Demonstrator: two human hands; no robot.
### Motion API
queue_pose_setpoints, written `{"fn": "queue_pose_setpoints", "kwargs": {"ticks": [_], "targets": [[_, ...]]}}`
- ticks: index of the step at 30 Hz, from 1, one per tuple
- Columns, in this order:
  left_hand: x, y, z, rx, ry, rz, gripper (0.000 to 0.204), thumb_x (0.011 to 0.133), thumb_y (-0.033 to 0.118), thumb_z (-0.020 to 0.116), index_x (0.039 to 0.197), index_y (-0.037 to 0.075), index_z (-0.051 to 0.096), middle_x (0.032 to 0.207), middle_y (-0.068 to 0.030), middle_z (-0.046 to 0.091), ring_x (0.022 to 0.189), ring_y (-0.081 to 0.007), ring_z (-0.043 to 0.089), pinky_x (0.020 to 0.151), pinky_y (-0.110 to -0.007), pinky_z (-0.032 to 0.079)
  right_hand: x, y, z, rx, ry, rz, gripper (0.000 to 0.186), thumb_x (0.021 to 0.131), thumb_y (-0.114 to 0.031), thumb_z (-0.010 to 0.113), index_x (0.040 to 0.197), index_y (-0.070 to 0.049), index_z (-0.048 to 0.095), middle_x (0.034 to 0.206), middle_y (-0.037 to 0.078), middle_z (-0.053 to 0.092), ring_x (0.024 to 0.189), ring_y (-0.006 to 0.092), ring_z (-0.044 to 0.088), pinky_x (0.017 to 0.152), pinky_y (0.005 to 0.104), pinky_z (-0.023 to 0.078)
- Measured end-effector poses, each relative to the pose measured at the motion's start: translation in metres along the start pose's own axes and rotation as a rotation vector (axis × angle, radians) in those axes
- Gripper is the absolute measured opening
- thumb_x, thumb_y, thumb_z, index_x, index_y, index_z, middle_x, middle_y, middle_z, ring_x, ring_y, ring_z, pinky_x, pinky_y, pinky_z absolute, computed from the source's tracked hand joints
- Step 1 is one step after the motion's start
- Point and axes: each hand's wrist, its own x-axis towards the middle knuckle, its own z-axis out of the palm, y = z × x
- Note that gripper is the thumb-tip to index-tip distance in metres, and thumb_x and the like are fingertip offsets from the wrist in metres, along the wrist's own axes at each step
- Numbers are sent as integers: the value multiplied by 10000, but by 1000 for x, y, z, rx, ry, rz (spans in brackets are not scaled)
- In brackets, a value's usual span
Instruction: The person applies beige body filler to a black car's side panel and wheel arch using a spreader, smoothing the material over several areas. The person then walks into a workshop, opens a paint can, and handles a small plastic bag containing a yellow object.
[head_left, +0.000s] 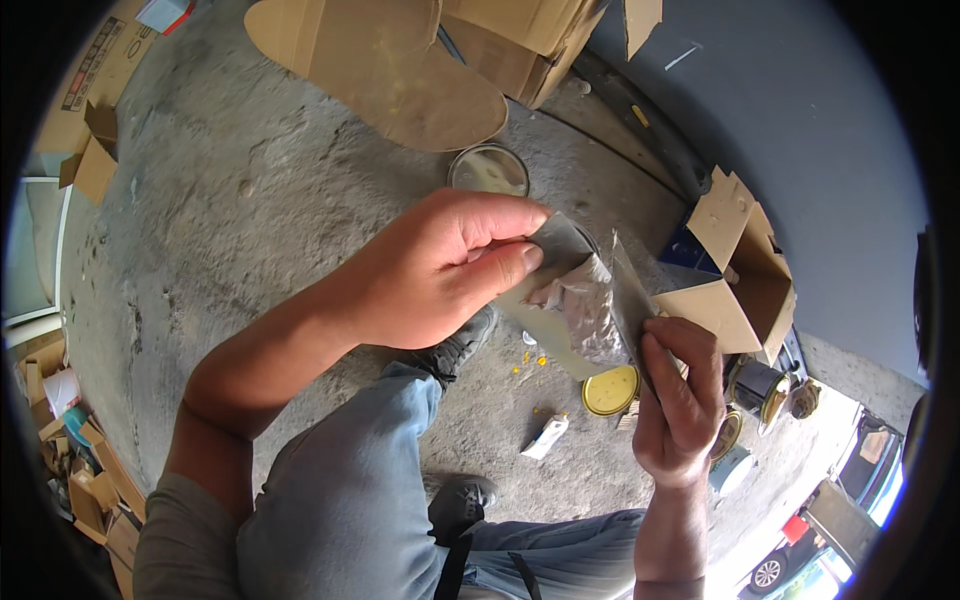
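My left hand (440, 268) pinches a thin grey scraper (563, 238) between thumb and fingers. In my right hand (684, 405), a second thin grey scraper (629, 295) stands nearly on edge, its blade pointing up. A lump of pale, pinkish-grey putty (590, 312) lies between the two blades and seems to cling to them. Behind it shows a pale, curved flat piece (545, 335), partly covered by the putty and my left hand; I cannot make out what bears it. Both hands are raised above the floor, in front of my knees.
Below lie a white tube (546, 437), a yellow round lid (610, 389) and small yellow spots. A round tin (488, 170) stands ahead. An open carton (738, 270) and a can (757, 388) are at right, by a dark panel (800, 130). Flattened cardboard (400, 85) lies ahead.
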Motion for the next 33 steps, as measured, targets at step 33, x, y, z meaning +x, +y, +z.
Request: {"fn": "queue_pose_setpoints", "kwargs": {"ticks": [33], "targets": [[8,-6,16,-293,135,30,171,1061,64,567,1185,-2,665,972,18,653,750,-14,513,640,-169,418,-21,25,-14,816,-22,454,468,814,183,547,1209,25,740,1179,171,663,983,148,586,862,255,438]]}}
